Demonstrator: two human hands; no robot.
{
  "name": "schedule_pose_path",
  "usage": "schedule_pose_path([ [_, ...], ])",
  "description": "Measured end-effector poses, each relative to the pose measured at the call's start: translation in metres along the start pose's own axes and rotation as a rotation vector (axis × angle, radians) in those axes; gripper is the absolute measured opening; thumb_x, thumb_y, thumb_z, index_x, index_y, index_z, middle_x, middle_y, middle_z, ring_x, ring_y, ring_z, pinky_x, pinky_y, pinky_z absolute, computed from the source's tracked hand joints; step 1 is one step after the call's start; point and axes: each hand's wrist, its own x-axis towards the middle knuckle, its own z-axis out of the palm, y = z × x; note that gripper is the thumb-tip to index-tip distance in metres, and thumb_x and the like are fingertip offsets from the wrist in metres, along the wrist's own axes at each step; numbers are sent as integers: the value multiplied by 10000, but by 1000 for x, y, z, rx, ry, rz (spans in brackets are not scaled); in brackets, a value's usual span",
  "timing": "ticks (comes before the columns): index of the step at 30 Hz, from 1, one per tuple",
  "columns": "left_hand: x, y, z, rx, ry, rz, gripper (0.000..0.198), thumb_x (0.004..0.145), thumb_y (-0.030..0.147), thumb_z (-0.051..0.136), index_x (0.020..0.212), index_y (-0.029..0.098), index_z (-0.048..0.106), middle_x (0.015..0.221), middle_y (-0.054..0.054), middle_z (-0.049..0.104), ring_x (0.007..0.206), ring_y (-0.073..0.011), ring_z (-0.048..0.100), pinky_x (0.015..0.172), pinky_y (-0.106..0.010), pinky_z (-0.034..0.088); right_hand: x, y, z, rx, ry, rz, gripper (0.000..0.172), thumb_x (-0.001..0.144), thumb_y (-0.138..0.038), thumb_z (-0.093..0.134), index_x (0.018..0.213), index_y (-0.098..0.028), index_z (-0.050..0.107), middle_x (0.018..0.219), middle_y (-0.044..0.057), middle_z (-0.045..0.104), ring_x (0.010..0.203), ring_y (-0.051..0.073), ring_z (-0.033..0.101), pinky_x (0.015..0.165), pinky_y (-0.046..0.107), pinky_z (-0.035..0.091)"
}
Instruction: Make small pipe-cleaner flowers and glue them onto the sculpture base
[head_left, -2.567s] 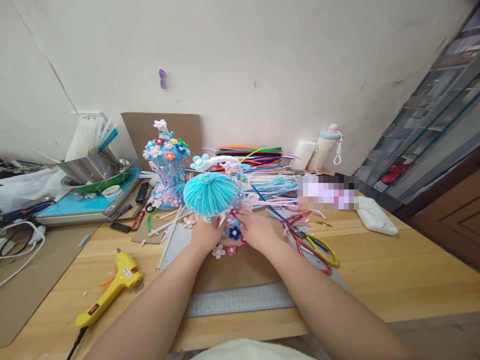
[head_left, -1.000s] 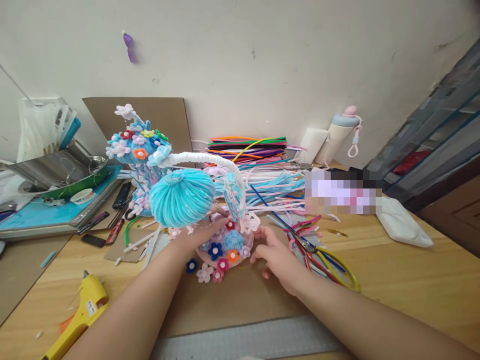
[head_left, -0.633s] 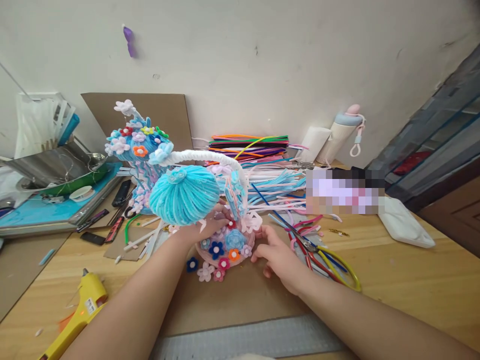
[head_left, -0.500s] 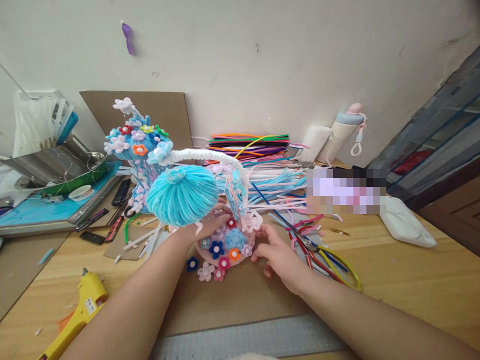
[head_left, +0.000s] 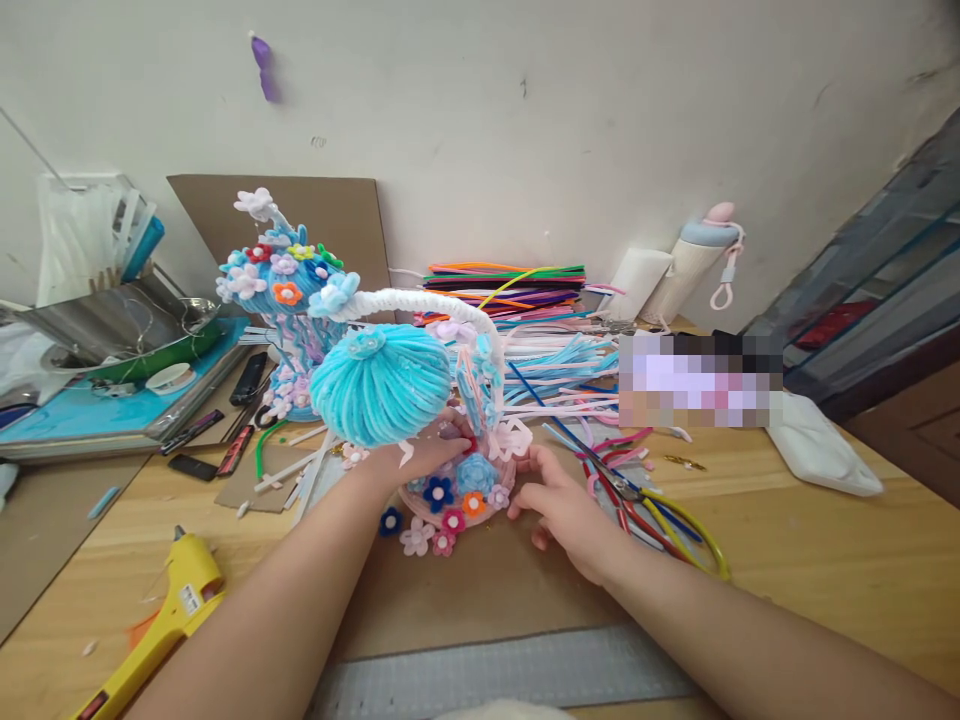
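The left hand (head_left: 420, 455) is reaching under the light, crushable dome (head_left: 382, 385), its grip hidden. The right hand (head_left: 562, 510), grip apart, is bracing the base (head_left: 457, 497), probably the safest hold.

The left hand (head_left: 420, 457) curls, right hand (head_left: 568, 510) spread flat

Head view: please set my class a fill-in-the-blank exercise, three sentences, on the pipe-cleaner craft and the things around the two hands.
1. The glue gun lying on the table near the left forearm is ____ in colour.
2. The fluffy ball above the left hand sits under a ____ arch.
3. The scissors lie to the ____ of the right hand.
Missing words: yellow; white; right.
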Motion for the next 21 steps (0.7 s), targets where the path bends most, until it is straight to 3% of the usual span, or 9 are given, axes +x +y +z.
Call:
schedule_pose_path([
  [4,-2,-7,-2,58,-112,15,211,697,366,547,867,283,641,948,-4,639,959,-236,564,931,-405,379,1,0,0,7,-15,-5,422,632,-199,452,1049,-249,423,1045,30,487,710,118,544,320,108,304],
  [7,-5,-10,-1,154,-127,-25,301,715,409,515,977,289,600,962,-15,626,940,-243,562,890,-414,402,0,-1,0,4,-14,-1,424,626,-193,450,1045,-251,422,1045,27,481,707,117,539,316,108,299],
  [16,-6,-6,3,99,-72,6,193,727,386,510,835,261,610,1061,19,586,1006,-210,525,929,-351,382,0,-1,0,-1,-14,-1,424,627,-198,458,1047,-246,420,1046,29,488,720,121,543,319,107,307],
  [21,-5,-5,5,63,-76,-3,182,735,398,508,822,268,600,989,15,609,1001,-219,537,915,-350,396,0,-3,0,7,-12,6,436,619,-192,464,1049,-251,419,1039,27,491,721,125,538,313,115,306],
])
